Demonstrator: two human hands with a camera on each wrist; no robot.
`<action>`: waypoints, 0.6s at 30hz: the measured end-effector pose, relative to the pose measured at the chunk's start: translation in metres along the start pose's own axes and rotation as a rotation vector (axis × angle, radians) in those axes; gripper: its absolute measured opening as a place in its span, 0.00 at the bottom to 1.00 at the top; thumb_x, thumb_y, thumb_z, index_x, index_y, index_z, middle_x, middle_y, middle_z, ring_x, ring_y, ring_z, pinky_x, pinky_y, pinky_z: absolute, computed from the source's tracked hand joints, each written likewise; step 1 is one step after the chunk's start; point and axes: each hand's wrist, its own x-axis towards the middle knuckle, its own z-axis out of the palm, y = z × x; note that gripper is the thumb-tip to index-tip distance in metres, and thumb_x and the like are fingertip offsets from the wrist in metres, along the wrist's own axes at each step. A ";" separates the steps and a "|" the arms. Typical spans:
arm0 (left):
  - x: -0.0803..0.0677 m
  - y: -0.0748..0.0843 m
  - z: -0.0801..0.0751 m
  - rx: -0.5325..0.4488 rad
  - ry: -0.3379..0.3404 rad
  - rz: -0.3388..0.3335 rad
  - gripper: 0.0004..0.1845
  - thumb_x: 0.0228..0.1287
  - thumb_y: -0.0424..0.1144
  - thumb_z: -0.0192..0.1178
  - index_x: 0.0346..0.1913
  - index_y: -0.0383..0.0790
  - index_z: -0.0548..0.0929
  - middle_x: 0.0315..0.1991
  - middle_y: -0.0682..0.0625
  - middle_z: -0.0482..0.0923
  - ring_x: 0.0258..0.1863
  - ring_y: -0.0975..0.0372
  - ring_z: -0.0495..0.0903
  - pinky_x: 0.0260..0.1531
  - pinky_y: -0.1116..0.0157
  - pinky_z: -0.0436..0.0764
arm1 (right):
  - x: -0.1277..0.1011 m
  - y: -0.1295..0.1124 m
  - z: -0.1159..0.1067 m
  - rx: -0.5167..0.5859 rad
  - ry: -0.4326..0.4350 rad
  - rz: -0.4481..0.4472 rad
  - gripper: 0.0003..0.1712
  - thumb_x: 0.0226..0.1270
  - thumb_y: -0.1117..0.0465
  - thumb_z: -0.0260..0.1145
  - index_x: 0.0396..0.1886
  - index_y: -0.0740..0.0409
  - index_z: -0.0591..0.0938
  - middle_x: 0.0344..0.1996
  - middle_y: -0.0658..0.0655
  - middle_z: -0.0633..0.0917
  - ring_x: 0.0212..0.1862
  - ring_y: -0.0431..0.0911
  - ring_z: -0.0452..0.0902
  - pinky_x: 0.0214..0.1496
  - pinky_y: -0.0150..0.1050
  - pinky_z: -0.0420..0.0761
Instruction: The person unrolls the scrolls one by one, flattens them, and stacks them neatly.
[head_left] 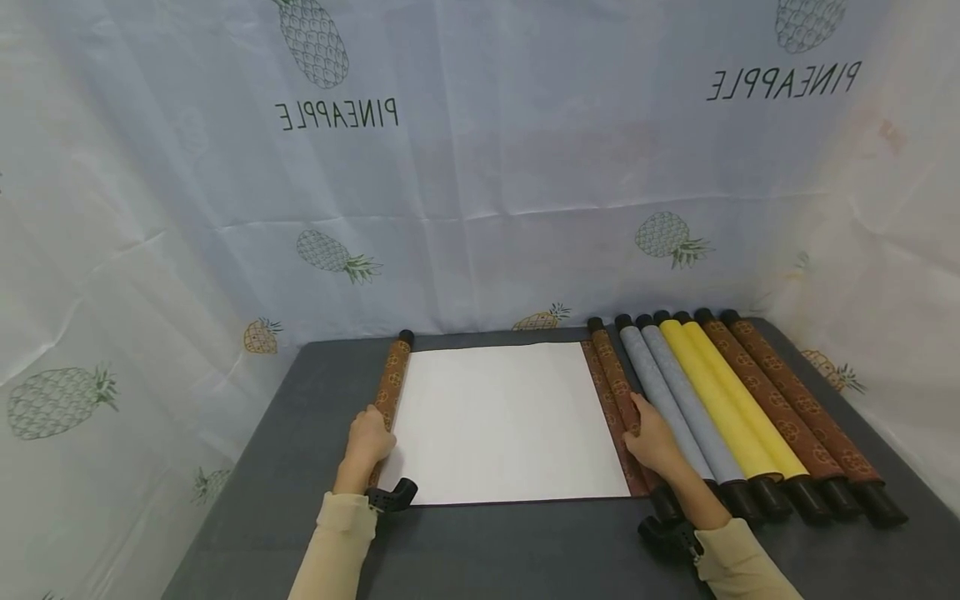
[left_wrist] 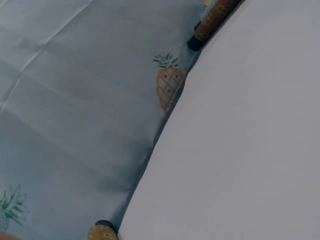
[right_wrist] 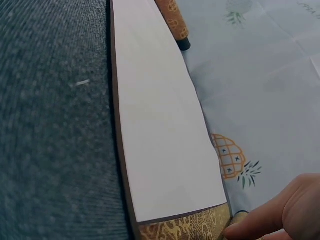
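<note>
Clearly, I have a hand curled round each end of a partly unrolled scroll that lies flat on the dark grey, ribbed-looking table [head_left: 525,550]. My left hand [head_left: 371,435] grips the left roll [head_left: 392,375], a slim brown cylinder patterned in a golden tone. My right hand [head_left: 651,437] holds the right roll [head_left: 613,367], its thumb against the scroll's flat brown patterned band [right_wrist: 185,225]. Between the 2 rolls spreads a smooth, matte white sheet [head_left: 506,425], with a thin dark border along its near edge and a slight ripple in its far edge.

The sheet stretches sideways from my left to my right, while each roll's long axis points away from me; in the head view their far ends lean toward each other. Black caps [head_left: 407,337] finish the far tips.

Just right of my right hand lie 2 grey rolls [head_left: 666,406], then 2 yellow rolls [head_left: 711,392] and 2 brown rolls [head_left: 772,400], side by side and slanting the same way as my right roll. Behind hangs a thin, creased white curtain [head_left: 487,167] with pineapple prints.
</note>
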 end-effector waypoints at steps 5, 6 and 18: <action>0.000 0.001 0.004 0.014 0.051 -0.016 0.23 0.53 0.25 0.56 0.51 0.14 0.69 0.45 0.23 0.73 0.47 0.35 0.75 0.46 0.43 0.78 | -0.001 -0.002 -0.001 -0.010 0.011 -0.001 0.40 0.52 0.76 0.53 0.67 0.85 0.54 0.64 0.86 0.62 0.57 0.74 0.69 0.53 0.57 0.77; 0.001 0.001 0.005 0.017 0.069 -0.015 0.22 0.53 0.25 0.56 0.50 0.14 0.69 0.44 0.24 0.73 0.47 0.35 0.75 0.45 0.44 0.78 | -0.001 -0.002 -0.001 -0.013 0.016 -0.005 0.40 0.52 0.76 0.53 0.66 0.85 0.55 0.63 0.86 0.62 0.59 0.75 0.68 0.57 0.61 0.74; 0.001 -0.003 0.000 -0.015 0.185 -0.034 0.26 0.54 0.22 0.56 0.59 0.18 0.70 0.50 0.24 0.75 0.51 0.34 0.77 0.50 0.42 0.78 | -0.001 -0.002 0.001 -0.032 0.041 -0.014 0.39 0.51 0.76 0.53 0.66 0.86 0.56 0.62 0.86 0.64 0.58 0.72 0.68 0.58 0.63 0.72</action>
